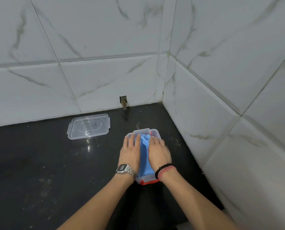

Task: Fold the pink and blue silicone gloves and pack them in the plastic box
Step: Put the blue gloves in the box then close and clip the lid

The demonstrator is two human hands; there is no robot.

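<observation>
A clear plastic box (152,131) stands on the black countertop near the right wall. The blue silicone glove (144,155) lies folded on top inside it, its fingers pointing to the far end. A strip of pink or red (150,182) shows at the box's near end, under the blue glove. My left hand (130,154) lies flat on the glove's left side and my right hand (158,154) lies flat on its right side, both with fingers spread, pressing down. Neither hand grips anything.
The box's clear lid (89,126) lies flat on the counter (47,163) to the far left, near the back wall. White marble-look tiled walls (221,113) close in behind and on the right. A small hole with a stub (123,102) sits in the back wall.
</observation>
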